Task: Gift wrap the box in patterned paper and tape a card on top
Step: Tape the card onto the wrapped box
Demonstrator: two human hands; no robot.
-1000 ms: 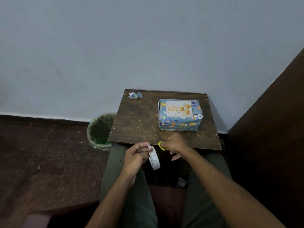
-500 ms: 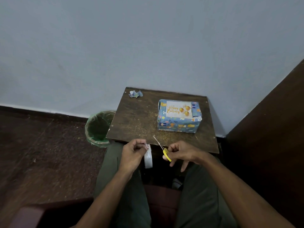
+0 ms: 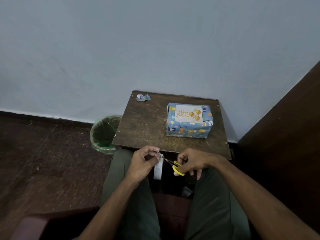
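Your left hand (image 3: 143, 163) is curled, its fingertips pinching a short end of tape drawn up from the tape roll (image 3: 158, 168), which hangs on edge just below those fingers, near the table's (image 3: 143, 129) near edge. Your right hand (image 3: 192, 162) grips the yellow-handled scissors (image 3: 173, 164) with fingers curled through the loops. Half a second ago the blades pointed up and away from the tape, apart from your left hand; now they are swung leftward and their tips meet the tape end at your left fingertips. Whether the blades are parted or closed on the tape cannot be told. A second ago the right hand was on the table's near edge, with the scissors mostly hidden beneath it.

The wrapped box (image 3: 188, 121) sits on the right half of the table, well apart from both hands, in the same place as before. The birthday card (image 3: 188, 113) lies flat on its top face. A crumpled paper scrap (image 3: 142, 97) rests at the far left corner of the table, unmoved. A green-lined bin (image 3: 104, 134) stands on the floor just beside the table's left edge.
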